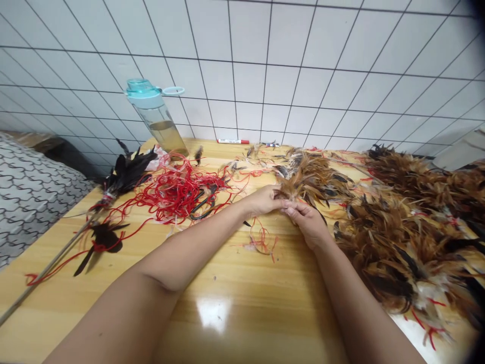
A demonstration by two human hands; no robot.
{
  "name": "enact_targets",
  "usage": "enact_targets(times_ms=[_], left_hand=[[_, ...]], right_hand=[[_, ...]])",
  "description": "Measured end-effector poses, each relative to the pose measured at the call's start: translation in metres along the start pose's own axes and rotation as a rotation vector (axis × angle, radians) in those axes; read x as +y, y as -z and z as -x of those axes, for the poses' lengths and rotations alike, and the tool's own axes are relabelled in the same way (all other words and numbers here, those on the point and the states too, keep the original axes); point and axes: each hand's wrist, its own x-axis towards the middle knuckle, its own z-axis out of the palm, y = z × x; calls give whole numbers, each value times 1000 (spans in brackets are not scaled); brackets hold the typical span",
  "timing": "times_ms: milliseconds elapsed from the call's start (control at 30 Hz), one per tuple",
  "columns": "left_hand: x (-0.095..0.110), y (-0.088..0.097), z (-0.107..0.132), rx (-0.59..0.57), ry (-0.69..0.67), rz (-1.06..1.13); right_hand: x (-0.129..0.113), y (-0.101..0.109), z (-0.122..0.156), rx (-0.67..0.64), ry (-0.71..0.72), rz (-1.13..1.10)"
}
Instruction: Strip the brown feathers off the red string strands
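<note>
White tiled wall [303, 65] beyond glossy yellow wooden tabletop [246, 283], tightly pinching a tawny brown feather bunch [310, 179] between left hand [263, 199] and right hand [308, 225], its long axis stretching rightward past the nearer right hand.

Room to pass lies on the counter [242, 323] between the left forearm [189, 258] and right forearm [352, 298], out to its near edge. Farther back, a tangle of red cord [178, 189] and a wooden stick [49, 268] obstruct the left side, heaped brown feathers [409, 227] bar the right, and a water bottle [157, 119] stands at the back edge.
</note>
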Motion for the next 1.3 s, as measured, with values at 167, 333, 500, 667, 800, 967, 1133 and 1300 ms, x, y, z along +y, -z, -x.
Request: enact_targets(times_ms=[167, 333, 500, 667, 800, 967, 1133, 1300], left_hand=[[0, 6, -4, -21, -44, -56], [7, 7, -3, -133, -108, -150], [16, 4, 2, -208, -118, -182], [13, -1, 0, -141, -133, -210], [7, -4, -2, -103, -124, -223], [5, 1, -4, -7, -131, -209], [6, 30, -9, 476, -112, -317], [9, 66, -6, 614, -66, -691]], right_hand=[[-1, 3, 0, -26, -52, -98], [1, 8, 0, -68, -81, -146], [5, 10, 0, -50, -64, -116], [6, 7, 0, -19, 6, -95], [6, 3, -1, 45, 10, -113], [2, -2, -1, 73, 12, -198], [-4, -2, -2, 117, 6, -304], [-4, 1, -4, 172, -59, -417]])
